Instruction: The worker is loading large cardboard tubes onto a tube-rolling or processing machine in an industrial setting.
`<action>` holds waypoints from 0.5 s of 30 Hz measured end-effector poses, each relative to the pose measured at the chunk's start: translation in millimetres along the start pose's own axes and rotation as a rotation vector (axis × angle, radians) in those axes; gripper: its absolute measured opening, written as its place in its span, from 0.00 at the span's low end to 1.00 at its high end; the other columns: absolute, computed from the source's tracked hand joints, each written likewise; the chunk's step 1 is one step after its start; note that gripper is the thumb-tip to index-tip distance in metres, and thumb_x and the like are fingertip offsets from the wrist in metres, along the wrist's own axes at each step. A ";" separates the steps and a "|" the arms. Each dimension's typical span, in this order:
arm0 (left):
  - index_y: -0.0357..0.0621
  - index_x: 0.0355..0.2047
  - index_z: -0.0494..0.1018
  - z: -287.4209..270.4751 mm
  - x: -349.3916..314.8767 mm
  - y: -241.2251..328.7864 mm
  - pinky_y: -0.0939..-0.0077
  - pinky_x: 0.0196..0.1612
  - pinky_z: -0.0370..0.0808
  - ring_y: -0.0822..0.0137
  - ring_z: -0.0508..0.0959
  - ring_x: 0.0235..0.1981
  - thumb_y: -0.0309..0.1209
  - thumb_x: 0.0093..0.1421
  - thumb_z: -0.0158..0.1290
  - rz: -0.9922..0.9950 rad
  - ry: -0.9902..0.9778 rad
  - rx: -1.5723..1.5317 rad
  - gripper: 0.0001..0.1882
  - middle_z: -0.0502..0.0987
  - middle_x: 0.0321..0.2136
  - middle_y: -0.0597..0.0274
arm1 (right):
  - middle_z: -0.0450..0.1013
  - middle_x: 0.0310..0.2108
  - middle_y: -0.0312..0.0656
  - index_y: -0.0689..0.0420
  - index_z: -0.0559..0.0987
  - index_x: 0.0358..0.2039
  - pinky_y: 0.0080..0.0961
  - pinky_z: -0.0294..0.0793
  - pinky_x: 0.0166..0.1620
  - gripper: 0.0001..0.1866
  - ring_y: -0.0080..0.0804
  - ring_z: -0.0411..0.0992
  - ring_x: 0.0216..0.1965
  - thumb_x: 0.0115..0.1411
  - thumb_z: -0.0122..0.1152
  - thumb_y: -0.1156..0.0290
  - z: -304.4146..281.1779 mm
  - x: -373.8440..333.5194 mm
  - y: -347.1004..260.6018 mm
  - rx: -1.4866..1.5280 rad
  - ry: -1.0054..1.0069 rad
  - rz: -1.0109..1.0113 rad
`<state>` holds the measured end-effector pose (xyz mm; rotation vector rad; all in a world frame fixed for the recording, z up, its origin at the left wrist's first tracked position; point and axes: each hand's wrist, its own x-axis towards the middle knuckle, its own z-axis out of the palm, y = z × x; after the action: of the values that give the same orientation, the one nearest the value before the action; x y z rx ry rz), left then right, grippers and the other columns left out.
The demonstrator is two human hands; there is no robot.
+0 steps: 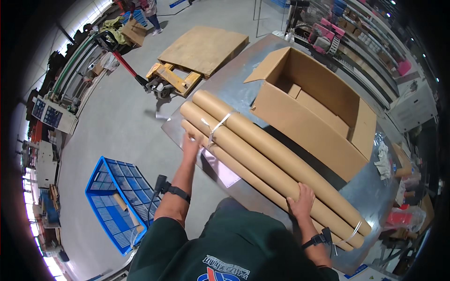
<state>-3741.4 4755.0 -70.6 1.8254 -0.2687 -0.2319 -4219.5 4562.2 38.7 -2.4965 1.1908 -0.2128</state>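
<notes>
I seem to be steadying the tied tubes (255, 157) on the desk (234, 79), near side of the box (297, 124). My left hand (191, 143) curls at their left end, grip unclear; my right hand (303, 202) lies on top, thumb and fingers apart. Moving them needs even support.

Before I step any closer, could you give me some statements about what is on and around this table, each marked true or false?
1. White strips bind the long brown cylindrical rolls. True.
2. The large brown cardboard box stands open. True.
3. The right hand is inside that box. False: the right hand rests on the rolls.
4. The slatted blue plastic crate is right of the rolls. False: the crate is to their left.
5. The left hand is at the rolls' left-hand end. True.
</notes>
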 end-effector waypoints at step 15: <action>0.38 0.25 0.77 60.5 -31.6 48.0 0.66 0.34 0.75 0.53 0.79 0.28 0.29 0.47 0.54 -0.033 -0.234 0.503 0.07 0.78 0.24 0.49 | 0.63 0.52 0.47 0.54 0.66 0.53 0.42 0.55 0.59 0.39 0.46 0.58 0.55 0.39 0.71 0.66 2.8 -1.8 7.3 -0.034 0.022 0.059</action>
<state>-3792.4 4696.6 -39.8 2.3027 -0.4952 -0.4321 -4225.1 4560.1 33.3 -2.4901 1.2855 -0.2060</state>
